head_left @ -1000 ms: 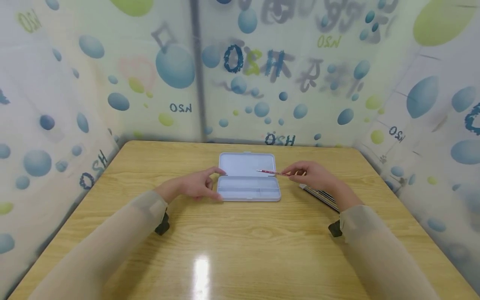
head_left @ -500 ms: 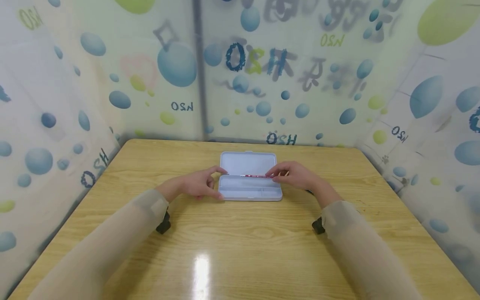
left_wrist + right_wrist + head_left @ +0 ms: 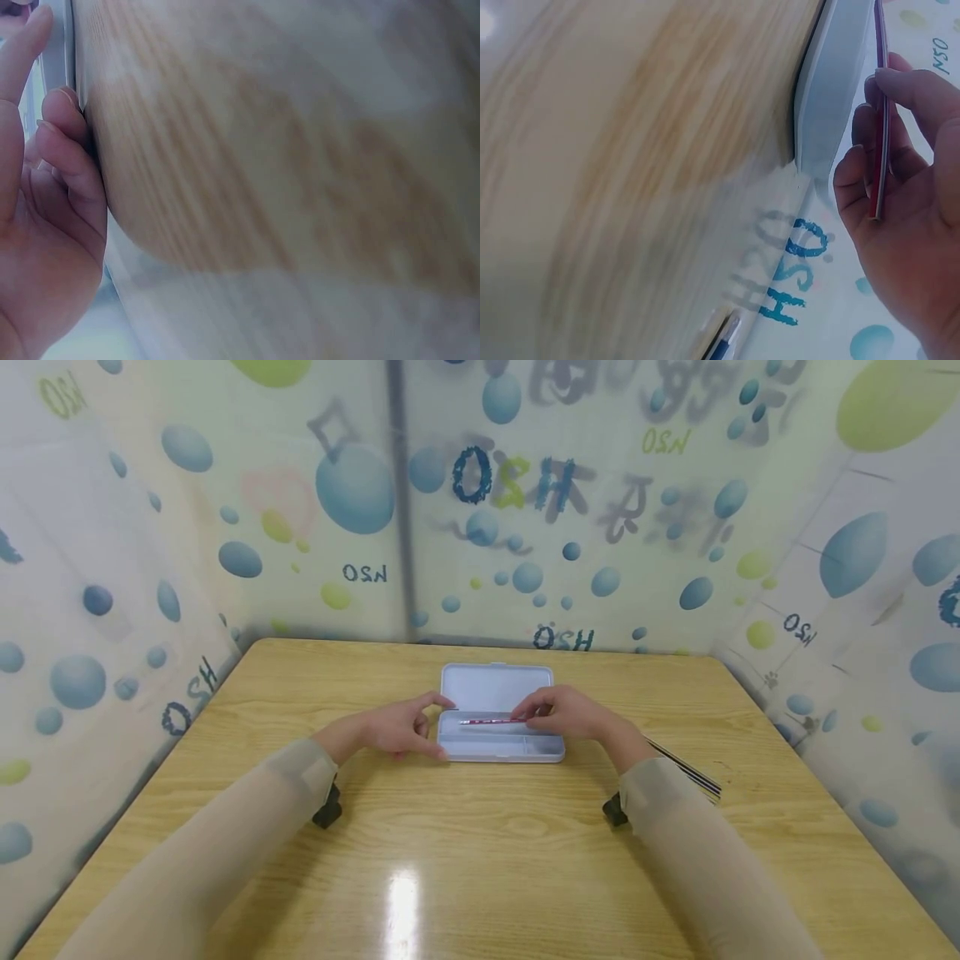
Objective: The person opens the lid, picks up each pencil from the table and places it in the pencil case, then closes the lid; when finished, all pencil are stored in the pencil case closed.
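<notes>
A white pencil case (image 3: 480,748) lies unfolded on the table, its lid (image 3: 495,685) laid back behind the base. Low dividers split the base into compartments. My left hand (image 3: 393,727) steadies the case's left end, thumb at the front corner and index finger by the hinge; its other fingers are bent in the left wrist view. Between thumb and fingers, my right hand (image 3: 570,712) pinches a slim red pencil (image 3: 487,722) over the long rear compartment, lying crosswise. In the right wrist view, the pencil's rear end (image 3: 877,202) runs along the fingers beside the palm.
Several dark, striped pencils (image 3: 684,768) lie together on the wooden table (image 3: 480,843) to the right, partly hidden by the right forearm. Patterned curtain walls (image 3: 300,593) enclose the back and sides of the table.
My right hand has carried the pencil left and slightly nearer, from beside the lid to over the base's rear compartment. My left hand keeps its place on the case.
</notes>
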The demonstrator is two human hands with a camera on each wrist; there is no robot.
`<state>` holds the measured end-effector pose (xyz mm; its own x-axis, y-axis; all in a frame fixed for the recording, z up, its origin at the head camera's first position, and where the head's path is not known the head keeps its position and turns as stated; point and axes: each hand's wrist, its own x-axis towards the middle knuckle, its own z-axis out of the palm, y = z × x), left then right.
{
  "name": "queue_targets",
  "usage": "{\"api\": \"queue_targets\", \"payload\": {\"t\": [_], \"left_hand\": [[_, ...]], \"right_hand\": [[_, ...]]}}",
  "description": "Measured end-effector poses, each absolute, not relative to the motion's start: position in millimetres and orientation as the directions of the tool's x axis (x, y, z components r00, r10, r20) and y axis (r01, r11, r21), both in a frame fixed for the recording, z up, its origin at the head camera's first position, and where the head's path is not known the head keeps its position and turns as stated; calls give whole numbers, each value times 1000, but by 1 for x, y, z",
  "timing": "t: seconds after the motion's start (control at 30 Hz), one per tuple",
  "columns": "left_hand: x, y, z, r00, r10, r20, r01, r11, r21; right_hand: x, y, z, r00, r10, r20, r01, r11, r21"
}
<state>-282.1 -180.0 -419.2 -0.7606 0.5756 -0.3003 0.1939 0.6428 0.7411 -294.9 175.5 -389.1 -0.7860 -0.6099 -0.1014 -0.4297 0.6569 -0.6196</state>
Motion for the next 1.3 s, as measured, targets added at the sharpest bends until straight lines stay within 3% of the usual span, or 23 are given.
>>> {"api": "queue_targets", "payload": {"t": [0.73,1.3], "left_hand": [[-283,-177,-416,-762,570,-307,189,649,737],[-281,-178,-417,-762,572,-303,194,648,736]], "right_hand": [[-301,155,-394,-740,-658,-141,-459,647,-609],[-298,150,-394,-763,-620,-183,-398,674,-623]]}}
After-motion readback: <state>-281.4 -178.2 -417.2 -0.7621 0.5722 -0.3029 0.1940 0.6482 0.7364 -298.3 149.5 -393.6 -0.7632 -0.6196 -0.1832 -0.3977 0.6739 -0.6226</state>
